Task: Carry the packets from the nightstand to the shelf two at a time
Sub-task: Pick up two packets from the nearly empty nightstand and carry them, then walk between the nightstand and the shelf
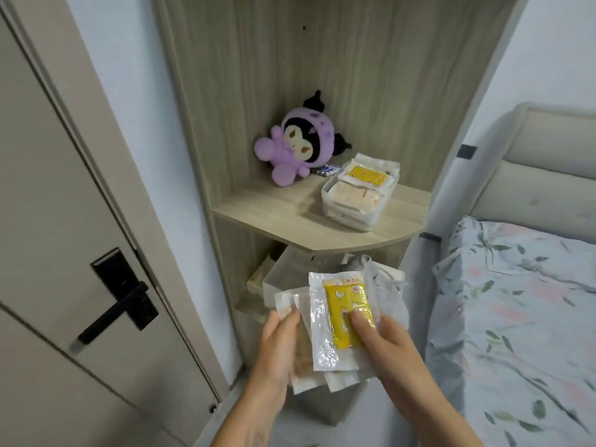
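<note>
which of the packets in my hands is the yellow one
The top packet, pinned by your right hand. It alone has yellow contents; those fanned beneath, against your left hand, look pale.

Corner shelving unit (322, 91), pale wood-grain laminate, curved-front shelf board, a lower compartment beneath. Walls (129, 108) pale bluish-white. Door (48, 221) at left, beige, flat panel; black lever handle (119, 304) on black lock plate. Bed at right: padded grey headboard (532, 182); floral-print bedsheet (516, 317), light blue with pink and green. Lighting soft, even.
</note>
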